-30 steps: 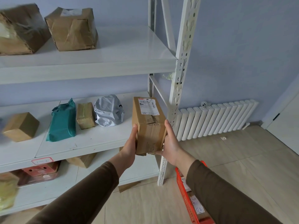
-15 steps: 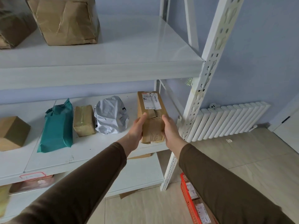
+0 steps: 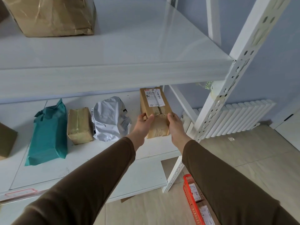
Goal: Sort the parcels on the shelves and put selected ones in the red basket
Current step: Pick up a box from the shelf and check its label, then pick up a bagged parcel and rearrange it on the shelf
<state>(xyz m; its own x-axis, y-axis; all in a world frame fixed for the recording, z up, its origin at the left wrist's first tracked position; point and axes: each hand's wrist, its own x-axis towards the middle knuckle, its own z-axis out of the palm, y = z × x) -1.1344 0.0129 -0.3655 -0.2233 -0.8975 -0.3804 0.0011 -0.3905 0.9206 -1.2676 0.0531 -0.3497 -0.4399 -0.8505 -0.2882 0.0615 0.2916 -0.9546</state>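
My left hand [image 3: 143, 121] and right hand [image 3: 174, 123] clamp the cardboard parcel [image 3: 154, 111] on the middle shelf [image 3: 97, 151]. Red basket [image 3: 189, 197] near right holds labelled parcels [image 3: 194, 191].

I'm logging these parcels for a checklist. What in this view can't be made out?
- Label text on the cardboard box: too small, head view.
- Red basket contents: hidden by the right sleeve and bottom edge.
- Large brown parcel up top: cut off by the top edge.
- Brown box: cut by the left edge.

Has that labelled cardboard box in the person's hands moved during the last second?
Yes. The labelled cardboard box went from off the shelf's front edge inward onto the middle shelf, beside the grey plastic bag.
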